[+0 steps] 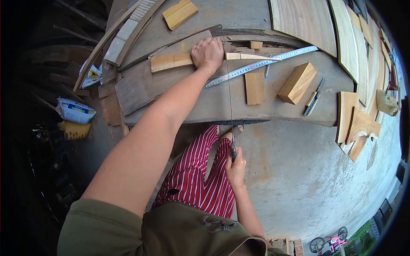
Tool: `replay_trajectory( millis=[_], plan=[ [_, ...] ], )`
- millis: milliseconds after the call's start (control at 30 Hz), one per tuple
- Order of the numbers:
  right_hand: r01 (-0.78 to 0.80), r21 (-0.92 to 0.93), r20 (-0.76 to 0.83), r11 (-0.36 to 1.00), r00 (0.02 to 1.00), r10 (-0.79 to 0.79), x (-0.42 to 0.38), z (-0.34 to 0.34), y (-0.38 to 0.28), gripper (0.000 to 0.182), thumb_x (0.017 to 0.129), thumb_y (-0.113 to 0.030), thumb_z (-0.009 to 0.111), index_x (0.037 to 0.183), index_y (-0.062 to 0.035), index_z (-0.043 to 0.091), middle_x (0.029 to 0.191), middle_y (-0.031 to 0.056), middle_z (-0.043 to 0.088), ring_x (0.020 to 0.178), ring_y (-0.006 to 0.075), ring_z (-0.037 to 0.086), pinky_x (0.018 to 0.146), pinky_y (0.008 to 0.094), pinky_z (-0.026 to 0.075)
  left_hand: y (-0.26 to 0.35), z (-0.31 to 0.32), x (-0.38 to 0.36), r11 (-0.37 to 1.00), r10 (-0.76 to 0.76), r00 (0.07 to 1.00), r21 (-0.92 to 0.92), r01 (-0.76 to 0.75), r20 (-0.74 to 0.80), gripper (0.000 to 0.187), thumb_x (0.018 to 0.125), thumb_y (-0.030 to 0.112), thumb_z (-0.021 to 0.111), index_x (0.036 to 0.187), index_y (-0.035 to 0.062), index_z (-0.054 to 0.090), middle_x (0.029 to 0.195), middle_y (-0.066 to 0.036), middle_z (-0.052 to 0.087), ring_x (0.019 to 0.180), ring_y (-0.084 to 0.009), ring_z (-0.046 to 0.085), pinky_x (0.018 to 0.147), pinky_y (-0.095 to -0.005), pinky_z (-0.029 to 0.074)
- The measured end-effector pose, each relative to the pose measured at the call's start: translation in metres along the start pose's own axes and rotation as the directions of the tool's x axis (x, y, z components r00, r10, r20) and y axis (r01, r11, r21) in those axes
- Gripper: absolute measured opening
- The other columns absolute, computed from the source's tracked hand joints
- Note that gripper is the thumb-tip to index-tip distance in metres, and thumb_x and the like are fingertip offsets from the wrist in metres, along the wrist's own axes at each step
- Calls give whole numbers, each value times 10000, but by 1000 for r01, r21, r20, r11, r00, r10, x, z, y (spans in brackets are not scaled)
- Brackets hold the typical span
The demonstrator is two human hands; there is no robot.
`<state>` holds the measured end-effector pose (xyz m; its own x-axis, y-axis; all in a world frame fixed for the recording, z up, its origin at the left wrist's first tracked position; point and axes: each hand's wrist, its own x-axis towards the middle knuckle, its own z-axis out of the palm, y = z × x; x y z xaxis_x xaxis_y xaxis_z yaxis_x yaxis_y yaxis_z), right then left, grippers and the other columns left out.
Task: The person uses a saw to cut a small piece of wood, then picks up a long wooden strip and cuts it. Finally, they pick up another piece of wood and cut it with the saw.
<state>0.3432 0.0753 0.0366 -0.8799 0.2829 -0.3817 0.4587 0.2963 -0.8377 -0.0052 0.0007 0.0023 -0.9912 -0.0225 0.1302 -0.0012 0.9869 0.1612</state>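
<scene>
My left hand (208, 53) presses down with its fingers curled over a narrow wooden strip (171, 62) marked with lines, on the wooden bench (162, 87). Below the bench's near edge, my right hand (235, 165) is wrapped round the dark handle of a saw (230, 98). Its thin blade runs away from me across the strip, just right of my left hand. Right of the blade, the strip tapers to a point beside a tape measure (252, 67). A small wood block (255, 88) lies nearby.
A thick block (297, 83) and a utility knife (314, 97) lie on the bench's right side. Another block (180, 14) is at the far edge. Boards (304, 23) stretch along the right. Bags (76, 111) lie at left; a pink bicycle (335, 243) stands at lower right.
</scene>
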Motion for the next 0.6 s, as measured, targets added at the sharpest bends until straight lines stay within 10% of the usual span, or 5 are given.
replay_trajectory(
  millis=[267,600],
  plan=[
    [60,-1,-70,998,996,-60,123,31,-45,150,975,-130,554,986,11,503,710,274,575,684,490,577,565,491,434,0,-3,1,999,31,999,-36,-31,-7,475,981,428,417,845,68,694,893,-184,700,900,-357,670,820,-470,499],
    [26,-41,-12,999,1000,-26,24,4,-14,192,842,12,585,1017,-16,512,792,271,608,761,463,627,630,522,483,4,-5,0,1000,-17,1000,2,17,1,432,975,348,430,782,85,714,934,-76,700,950,-259,650,854,-402,462]
  ],
)
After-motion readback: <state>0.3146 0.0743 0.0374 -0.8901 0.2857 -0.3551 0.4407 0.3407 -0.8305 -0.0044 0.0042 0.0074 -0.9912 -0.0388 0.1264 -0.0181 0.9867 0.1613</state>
